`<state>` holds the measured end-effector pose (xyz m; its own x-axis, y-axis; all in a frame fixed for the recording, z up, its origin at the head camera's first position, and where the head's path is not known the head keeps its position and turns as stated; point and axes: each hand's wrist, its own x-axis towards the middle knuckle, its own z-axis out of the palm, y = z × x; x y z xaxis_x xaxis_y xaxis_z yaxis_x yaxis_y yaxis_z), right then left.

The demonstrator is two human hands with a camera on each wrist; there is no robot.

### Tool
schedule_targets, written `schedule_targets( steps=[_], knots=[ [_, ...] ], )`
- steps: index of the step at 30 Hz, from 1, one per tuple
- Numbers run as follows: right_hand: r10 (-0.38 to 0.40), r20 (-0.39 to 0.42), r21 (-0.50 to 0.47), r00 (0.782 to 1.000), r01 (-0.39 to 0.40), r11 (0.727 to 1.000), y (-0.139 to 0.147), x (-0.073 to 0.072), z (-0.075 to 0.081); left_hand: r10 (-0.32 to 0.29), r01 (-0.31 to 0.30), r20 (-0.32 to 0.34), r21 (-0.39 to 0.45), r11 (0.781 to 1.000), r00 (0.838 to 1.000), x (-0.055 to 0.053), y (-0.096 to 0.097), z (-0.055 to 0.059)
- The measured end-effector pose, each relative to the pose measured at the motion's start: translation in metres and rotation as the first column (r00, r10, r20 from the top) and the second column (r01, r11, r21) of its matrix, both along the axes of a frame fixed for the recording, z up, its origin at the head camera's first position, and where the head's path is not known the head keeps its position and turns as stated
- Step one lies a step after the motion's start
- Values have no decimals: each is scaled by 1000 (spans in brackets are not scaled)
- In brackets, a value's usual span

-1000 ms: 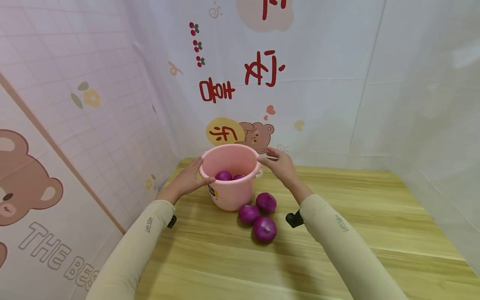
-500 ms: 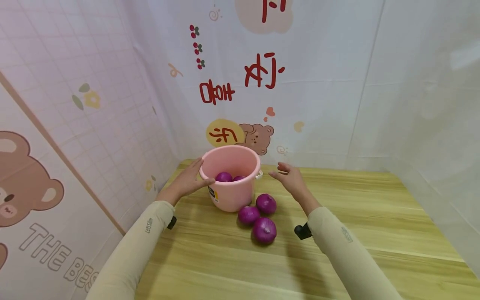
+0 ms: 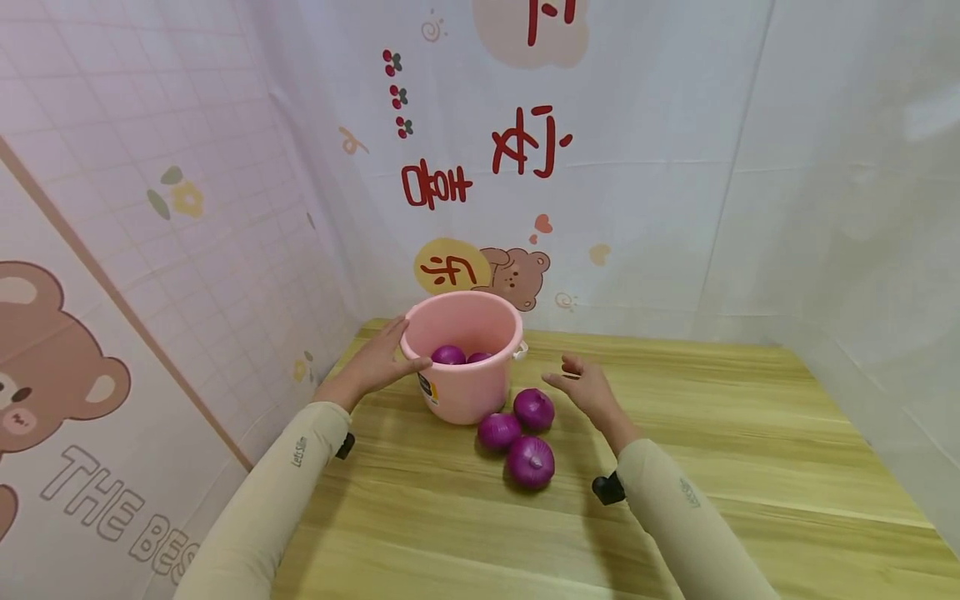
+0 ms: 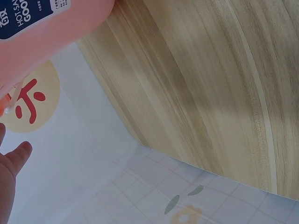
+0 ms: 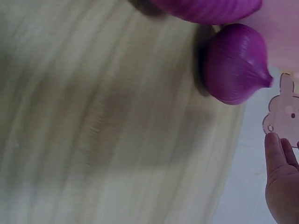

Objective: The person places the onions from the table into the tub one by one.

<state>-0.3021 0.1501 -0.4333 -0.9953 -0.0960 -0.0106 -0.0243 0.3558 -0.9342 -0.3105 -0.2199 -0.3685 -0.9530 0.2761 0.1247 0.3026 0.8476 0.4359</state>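
A pink bucket point(image 3: 472, 392) stands on the wooden table, with purple-red onions point(image 3: 448, 356) showing inside it. My left hand point(image 3: 375, 358) rests against the bucket's left rim, thumb at the front edge and fingers stretched along the side. Three more onions sit in front of and to the right of the bucket: one nearest the right hand point(image 3: 534, 409), a middle one by the bucket's base point(image 3: 498, 431) and a front one point(image 3: 531, 462). My right hand point(image 3: 590, 390) hovers right of the bucket, holding nothing, fingers loosely bent.
White printed cloth point(image 3: 637, 208) rises behind the table, and a patterned cloth point(image 3: 187, 250) stands close on the left. The bucket's white handle joint point(image 3: 520, 351) sticks out on its right side. Wooden tabletop point(image 3: 720, 433) extends to the right.
My right hand has left the bucket's right rim and moved right and down towards the onion closest to it. The left hand stays at the rim; bucket and onions have not moved.
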Motion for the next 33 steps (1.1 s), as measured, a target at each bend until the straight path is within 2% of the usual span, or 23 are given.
schedule_targets(
  steps=[13,24,33],
  knots=[
    [3,46,56,999,-6,998,-5,3,-27,0,0,2,-13,1000,1000,1,-1,0],
    [23,111,58,994,-30,998,-12,3,-34,7,-7,-1,-10,1000,1000,0,-2,0],
    [47,86,117,995,-57,992,-18,2,-38,-5,4,-14,-32,999,1000,-2,-1,-1]
  ],
)
